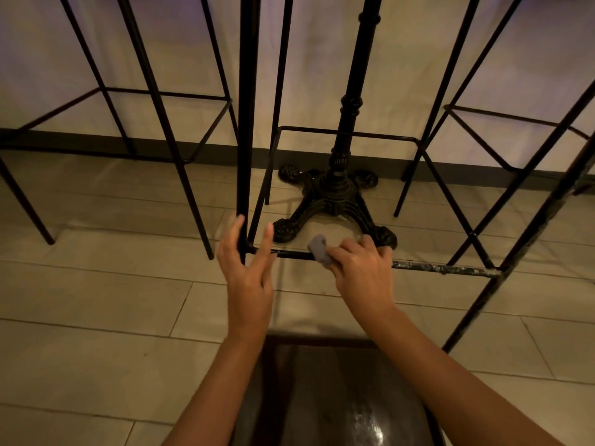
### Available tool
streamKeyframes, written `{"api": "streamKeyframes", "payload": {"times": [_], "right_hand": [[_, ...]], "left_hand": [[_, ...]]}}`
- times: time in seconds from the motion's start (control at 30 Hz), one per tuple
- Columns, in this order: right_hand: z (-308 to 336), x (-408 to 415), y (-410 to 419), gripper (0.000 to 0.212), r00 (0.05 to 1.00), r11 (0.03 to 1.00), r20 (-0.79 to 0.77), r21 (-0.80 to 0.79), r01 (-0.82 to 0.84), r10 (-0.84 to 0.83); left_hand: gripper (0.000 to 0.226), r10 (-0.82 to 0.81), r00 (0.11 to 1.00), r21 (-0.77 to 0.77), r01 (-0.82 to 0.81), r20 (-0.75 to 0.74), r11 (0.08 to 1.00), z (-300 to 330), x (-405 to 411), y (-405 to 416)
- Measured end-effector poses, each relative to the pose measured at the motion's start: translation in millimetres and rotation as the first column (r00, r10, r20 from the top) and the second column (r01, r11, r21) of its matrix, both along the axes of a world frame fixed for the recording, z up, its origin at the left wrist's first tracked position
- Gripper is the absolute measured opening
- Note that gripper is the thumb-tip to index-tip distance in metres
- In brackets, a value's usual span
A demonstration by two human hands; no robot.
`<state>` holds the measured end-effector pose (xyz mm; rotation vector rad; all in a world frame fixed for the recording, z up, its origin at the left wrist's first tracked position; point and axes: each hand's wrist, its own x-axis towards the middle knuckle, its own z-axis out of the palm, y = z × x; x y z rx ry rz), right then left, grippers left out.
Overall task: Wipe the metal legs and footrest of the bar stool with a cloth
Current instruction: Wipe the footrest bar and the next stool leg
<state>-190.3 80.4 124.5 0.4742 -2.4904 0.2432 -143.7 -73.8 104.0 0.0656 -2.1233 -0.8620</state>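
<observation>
Wiping a bar stool footrest (pixel 444 268) at frame centre.
Right hand (pixel 362 272) clenched around grey cloth (pixel 318 249) on the bar; left hand (pixel 248 272) released, fingers straight beside a leg (pixel 246 123). Ornate table base (pixel 335 197) behind, more stools crowding both sides.

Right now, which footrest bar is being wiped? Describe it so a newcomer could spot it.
Start at the ornate cast-iron table base on the floor. Just in front of it runs a horizontal footrest bar, where the right hand grips a grey cloth. Unlike neighbouring stools' bars, its right stretch is speckled with pale marks.
</observation>
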Motion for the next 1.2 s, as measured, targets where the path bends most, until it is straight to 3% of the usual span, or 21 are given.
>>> {"api": "streamKeyframes", "payload": {"times": [0.1,0.2,0.6,0.93,1.2], "right_hand": [[2,0,-3,0.014,1.000,1.000,0.021,-0.006,0.014,-0.013],[5,0,-8,0.015,0.997,0.999,0.061,0.006,0.035,-0.036],[1,0,12,0.015,0.998,0.998,0.007,0.021,0.060,-0.061],[-1,2,27,0.016,0.995,0.986,0.029,-0.133,0.101,-0.098],[0,3,49,0.016,0.991,0.983,0.015,-0.119,0.137,-0.137]], "left_hand": [[0.051,-0.083,0.996,-0.073,0.085,0.028,0.994,-14,0,11],[0.044,-0.180,0.977,-0.009,0.182,0.114,0.983,-22,-7,11],[0.023,-0.130,0.984,0.016,0.129,0.118,0.991,-19,-17,11],[0.024,-0.153,0.975,0.044,0.148,0.161,0.988,-12,-12,8],[0.026,-0.161,0.974,0.097,0.146,0.161,0.984,-13,-12,9]]}}
